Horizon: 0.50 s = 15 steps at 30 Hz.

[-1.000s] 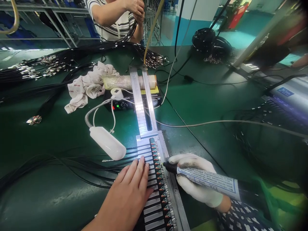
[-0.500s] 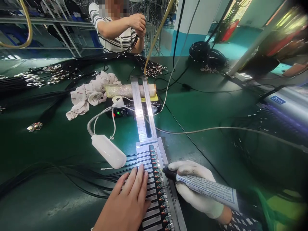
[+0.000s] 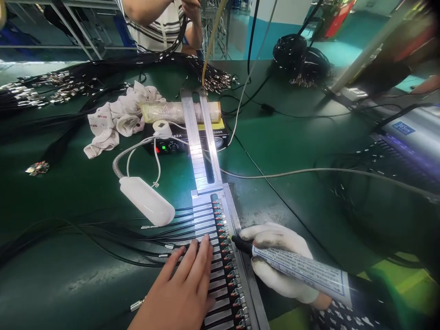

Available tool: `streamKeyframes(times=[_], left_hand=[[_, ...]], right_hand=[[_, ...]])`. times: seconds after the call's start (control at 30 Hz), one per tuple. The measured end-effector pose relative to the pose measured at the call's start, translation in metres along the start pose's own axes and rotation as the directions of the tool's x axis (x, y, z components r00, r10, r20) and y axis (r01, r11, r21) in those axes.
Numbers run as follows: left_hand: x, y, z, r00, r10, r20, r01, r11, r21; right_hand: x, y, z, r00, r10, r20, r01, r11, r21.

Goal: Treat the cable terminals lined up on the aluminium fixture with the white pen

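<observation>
My left hand point(image 3: 182, 288) lies flat, fingers together, on black cables point(image 3: 192, 217) set side by side in a long metal fixture point(image 3: 220, 256). Small red and green connector ends point(image 3: 227, 250) line up along the fixture's slot. My right hand point(image 3: 280, 263), in a white glove, grips a dispensing tube point(image 3: 302, 270) with a printed label. Its black tip rests at a connector right of my left fingertips. A white gooseneck lamp point(image 3: 147, 200) shines on the fixture from the left.
A black controller box point(image 3: 187, 142) with lit indicators, a wrapped roll point(image 3: 178, 111) and crumpled white gloves point(image 3: 117, 117) lie behind. Bundles of black cables with metal ends point(image 3: 51, 89) cover the far left. Another person point(image 3: 161, 23) in a striped shirt handles cables across the green table point(image 3: 292, 151).
My left hand slid a little back along the fixture toward me. The tube's tip stayed at the connector row. The view shifted slightly; the other person raised their hands.
</observation>
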State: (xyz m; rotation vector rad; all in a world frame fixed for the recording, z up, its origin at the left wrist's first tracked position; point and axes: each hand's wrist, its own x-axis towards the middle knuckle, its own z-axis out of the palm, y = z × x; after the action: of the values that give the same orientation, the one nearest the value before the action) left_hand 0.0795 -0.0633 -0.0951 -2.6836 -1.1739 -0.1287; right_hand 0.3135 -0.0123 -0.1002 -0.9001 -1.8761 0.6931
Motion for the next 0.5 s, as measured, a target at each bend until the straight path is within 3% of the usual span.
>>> streamKeyframes(times=[0.3,0.5], left_hand=[[-0.0049,0.0039,0.0015,0.998,-0.009,0.063,0.010,1.000,-0.013],[-0.0070,0.0062,0.0035,0.992,-0.086,0.091,0.088,0.996,-0.023]], right_hand=[[0.0006,0.0001,-0.0002,1.000,0.000,0.011,0.000,1.000,-0.027],[0.0013,0.0005,-0.0002,1.000,-0.003,0.005,0.003,1.000,-0.024]])
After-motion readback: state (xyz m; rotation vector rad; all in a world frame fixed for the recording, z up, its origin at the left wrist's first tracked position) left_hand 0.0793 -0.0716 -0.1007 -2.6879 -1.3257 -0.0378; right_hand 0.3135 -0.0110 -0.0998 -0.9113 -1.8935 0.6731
